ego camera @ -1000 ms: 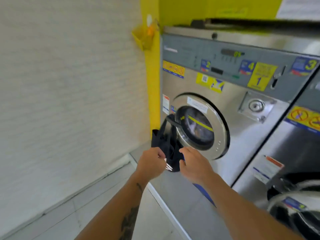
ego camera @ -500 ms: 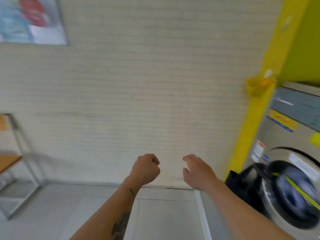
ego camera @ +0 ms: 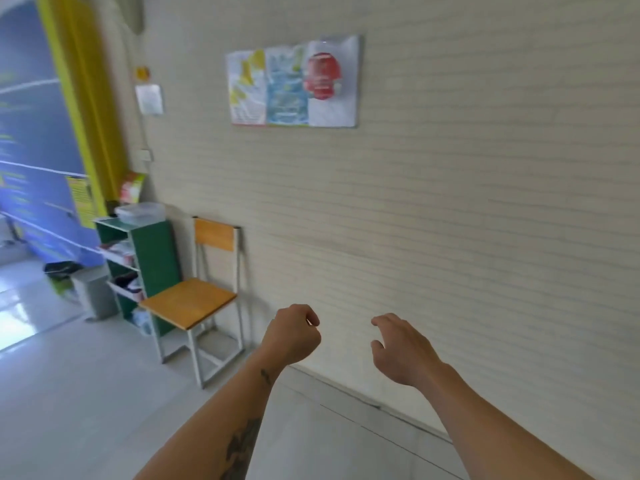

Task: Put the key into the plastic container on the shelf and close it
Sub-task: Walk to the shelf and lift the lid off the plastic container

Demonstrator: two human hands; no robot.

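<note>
A clear plastic container (ego camera: 140, 212) with its lid on sits on top of the green shelf unit (ego camera: 154, 252) at the far left, against the wall. My left hand (ego camera: 291, 336) is curled into a tight fist in mid-air, well short of the shelf; the key is hidden inside the fingers. My right hand (ego camera: 401, 348) hovers beside it, fingers loosely spread and holding nothing. Both hands are raised in front of the beige wall.
A wooden chair with a metal frame (ego camera: 190, 301) stands between me and the shelf. A grey bin (ego camera: 95, 296) sits left of the shelf. Posters (ego camera: 292, 83) hang on the wall. Pale tiled floor stretches toward the glass front at the left.
The view has swung left, away from the washing machine and the black bag, to the wall, chair and shelf. Both hands have come off the bag, and the left one is now a fist.
</note>
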